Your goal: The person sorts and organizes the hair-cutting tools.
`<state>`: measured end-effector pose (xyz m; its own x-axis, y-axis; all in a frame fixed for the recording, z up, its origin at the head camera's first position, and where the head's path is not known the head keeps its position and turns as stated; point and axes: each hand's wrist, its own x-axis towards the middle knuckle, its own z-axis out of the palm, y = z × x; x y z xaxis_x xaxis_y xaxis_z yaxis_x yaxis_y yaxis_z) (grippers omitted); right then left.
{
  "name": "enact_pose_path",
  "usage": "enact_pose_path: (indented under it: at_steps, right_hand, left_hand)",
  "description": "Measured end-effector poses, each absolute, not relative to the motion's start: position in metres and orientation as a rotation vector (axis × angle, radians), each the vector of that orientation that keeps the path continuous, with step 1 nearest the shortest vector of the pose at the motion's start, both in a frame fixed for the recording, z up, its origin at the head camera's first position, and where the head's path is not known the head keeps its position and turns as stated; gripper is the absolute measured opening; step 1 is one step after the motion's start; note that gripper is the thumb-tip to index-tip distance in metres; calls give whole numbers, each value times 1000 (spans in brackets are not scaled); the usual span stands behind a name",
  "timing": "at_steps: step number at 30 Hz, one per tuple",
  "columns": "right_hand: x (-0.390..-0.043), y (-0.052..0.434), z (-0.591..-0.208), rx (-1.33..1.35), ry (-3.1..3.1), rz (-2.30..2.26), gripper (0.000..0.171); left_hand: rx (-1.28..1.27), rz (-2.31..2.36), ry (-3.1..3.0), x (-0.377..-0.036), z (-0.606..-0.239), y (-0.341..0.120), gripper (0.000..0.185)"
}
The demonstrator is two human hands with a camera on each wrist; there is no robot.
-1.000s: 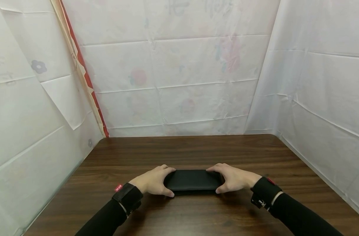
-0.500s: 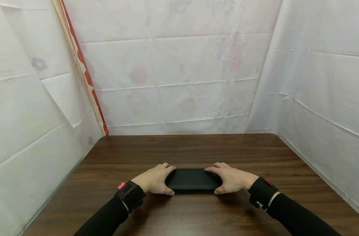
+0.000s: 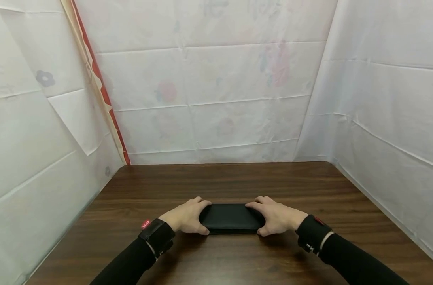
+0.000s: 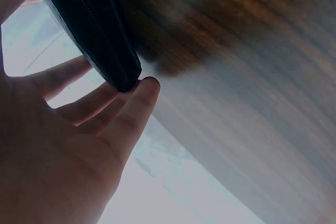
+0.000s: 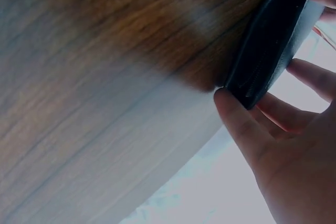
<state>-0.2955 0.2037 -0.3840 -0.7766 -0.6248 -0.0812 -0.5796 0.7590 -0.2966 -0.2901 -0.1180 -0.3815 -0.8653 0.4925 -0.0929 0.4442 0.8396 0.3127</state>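
Note:
A flat black zip case (image 3: 232,217), rectangular and leather-like, lies lengthwise across the near middle of the brown table. My left hand (image 3: 188,216) grips its left end, thumb at the near edge and fingers at the far edge. At the right end, my right hand (image 3: 277,216) holds it the same way. In the left wrist view a zipper line runs along the side of the case (image 4: 97,30), with the left fingers around its corner. From the right wrist, part of a zipper shows near the end of the case (image 5: 262,51). Its underside is hidden.
The wood-grain table (image 3: 216,182) extends beyond the case to a back edge. White sheets with faint prints hang behind it (image 3: 216,87) and along both sides. A red and cream strip (image 3: 102,89) runs down the back left corner. Both wrists wear black bands.
My right hand has shifted slightly left, closer around the case's right end. The left hand and the case stay almost in place; the view moves a little.

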Motion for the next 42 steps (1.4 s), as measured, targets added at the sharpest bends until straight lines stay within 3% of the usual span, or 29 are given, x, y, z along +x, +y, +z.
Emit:
enact_pose_path:
  at_steps: [42]
  right_hand:
    - [-305,195,-385,-929,2782,-423,78]
  left_hand:
    - [810,299,2879,-305,-385,-83,91]
